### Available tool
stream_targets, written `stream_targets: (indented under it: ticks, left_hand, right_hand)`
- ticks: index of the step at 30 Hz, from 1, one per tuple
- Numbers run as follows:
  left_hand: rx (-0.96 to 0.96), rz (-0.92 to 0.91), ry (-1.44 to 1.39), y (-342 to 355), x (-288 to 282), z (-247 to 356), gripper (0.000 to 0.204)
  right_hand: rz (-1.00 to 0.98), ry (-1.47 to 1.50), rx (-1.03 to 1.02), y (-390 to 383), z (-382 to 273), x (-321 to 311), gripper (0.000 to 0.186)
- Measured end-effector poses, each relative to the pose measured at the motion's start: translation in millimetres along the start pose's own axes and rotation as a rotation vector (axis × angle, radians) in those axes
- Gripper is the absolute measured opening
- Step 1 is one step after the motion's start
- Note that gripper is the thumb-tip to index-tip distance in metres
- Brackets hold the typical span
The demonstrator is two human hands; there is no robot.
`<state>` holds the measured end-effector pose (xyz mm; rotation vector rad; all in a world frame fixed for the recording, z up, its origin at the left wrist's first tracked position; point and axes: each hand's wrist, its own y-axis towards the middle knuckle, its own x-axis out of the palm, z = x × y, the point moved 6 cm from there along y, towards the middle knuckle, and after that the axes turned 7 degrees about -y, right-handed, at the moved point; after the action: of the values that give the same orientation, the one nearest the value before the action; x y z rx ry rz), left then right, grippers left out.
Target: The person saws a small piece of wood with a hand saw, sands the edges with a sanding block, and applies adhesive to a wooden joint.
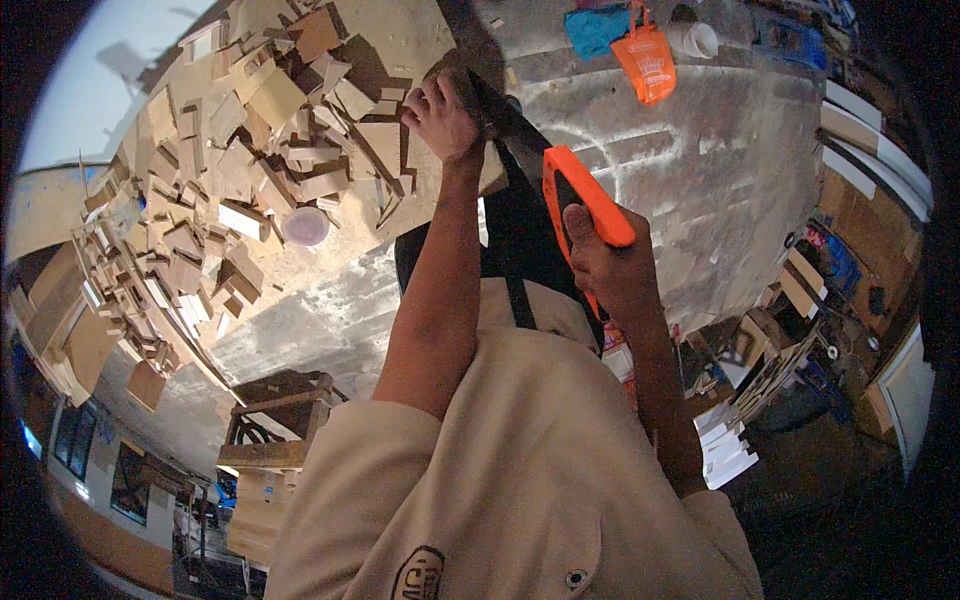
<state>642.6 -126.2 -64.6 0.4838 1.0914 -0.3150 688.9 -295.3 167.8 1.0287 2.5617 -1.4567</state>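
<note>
My right hand (607,262) is closed round the bright orange handle of a hand saw (590,195). The saw's dark blade runs up and left from the handle, its far end beside my left hand (445,118). The left hand's fingers are bent and its knuckles face up, next to a dark edge close to the blade. Whatever lies beneath those fingers is hidden by the hand and shadow.
Wood offcuts (270,100) are heaped on the floor at the left, with a round purplish lid (306,227) among them. An orange bag (645,65) and a blue bag (597,33) lie at the far right. A wooden stand (275,450) is near left; boards (865,150) line the right.
</note>
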Motion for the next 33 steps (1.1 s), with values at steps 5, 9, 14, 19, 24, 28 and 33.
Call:
stream_targets:
  ticks: [5, 9, 14, 19, 24, 28, 33]
  left_hand:
    - [-0.069, -0.121, -0.02, -0.6, 2.7, -4.8, 0.051]
    - [-0.075, -0.037, -0.059, 2.4, -7.2, -0.1, 0.038]
    - [-0.09, -0.032, -0.035, 1.7, -6.1, -2.1, 0.037]
    - [-0.065, -0.011, 0.026, 1.1, -2.9, -3.0, 0.038]
    - [-0.063, 0.029, 0.024, 0.8, -1.6, -2.5, 0.037]
    - [-0.079, -0.038, 0.061, 0.4, 1.6, -1.2, 0.036]
    - [-0.095, -0.03, -0.012, 1.5, -5.6, 2.9, 0.033]
  right_hand:
    - [0.043, 0.066, 0.016, -11.0, -8.4, -8.8, 0.037]
    - [0.039, 0.08, 0.013, -9.1, -0.5, 0.5, 0.037]
    - [-0.02, 0.049, 0.086, -3.7, 7.3, 11.3, 0.031]
    - [-0.018, -0.021, -0.03, -2.9, 2.5, 20.1, 0.031]
    - [-0.018, -0.032, -0.117, 12.0, -1.3, 30.4, 0.035]
    - [-0.015, -0.191, -0.092, 6.3, -4.9, 34.8, 0.036]
    - [-0.055, -0.16, -0.103, 9.9, -10.4, 36.1, 0.037]
